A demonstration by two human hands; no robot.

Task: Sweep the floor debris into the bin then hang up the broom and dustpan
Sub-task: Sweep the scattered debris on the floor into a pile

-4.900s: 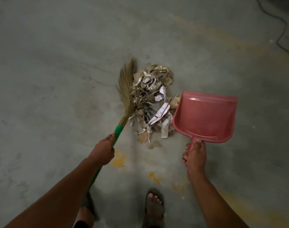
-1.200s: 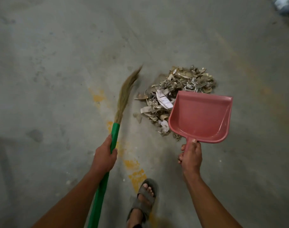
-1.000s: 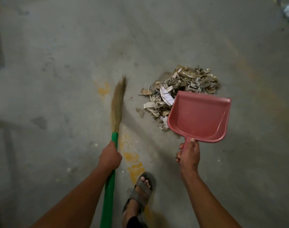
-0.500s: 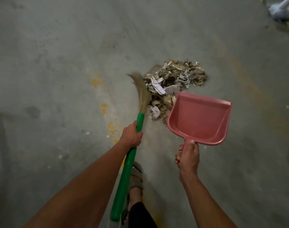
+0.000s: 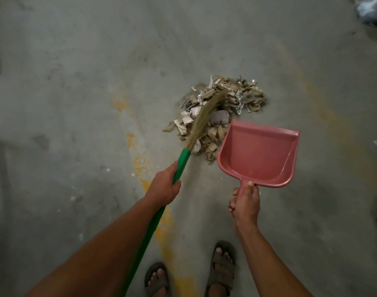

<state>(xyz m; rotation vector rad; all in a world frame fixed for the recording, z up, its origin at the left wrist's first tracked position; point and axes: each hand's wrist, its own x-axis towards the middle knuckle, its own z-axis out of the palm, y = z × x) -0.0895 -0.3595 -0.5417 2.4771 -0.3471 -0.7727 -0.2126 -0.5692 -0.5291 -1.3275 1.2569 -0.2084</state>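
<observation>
Shiny pink plastic dustpan. Smooth green broom handle with dry straw bristles. Crumpled paper scraps. Rough, matt grey concrete floor.

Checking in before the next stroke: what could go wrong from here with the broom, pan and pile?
The pink plastic dustpan is empty and looks lifted, so scraps may slip under it. The straw broom with the green handle lies across the pile of paper and cardboard scraps; a hard stroke could scatter the far half.

You have one broom, one pink dustpan, one debris pile, two hands, two sandalled feet.
</observation>
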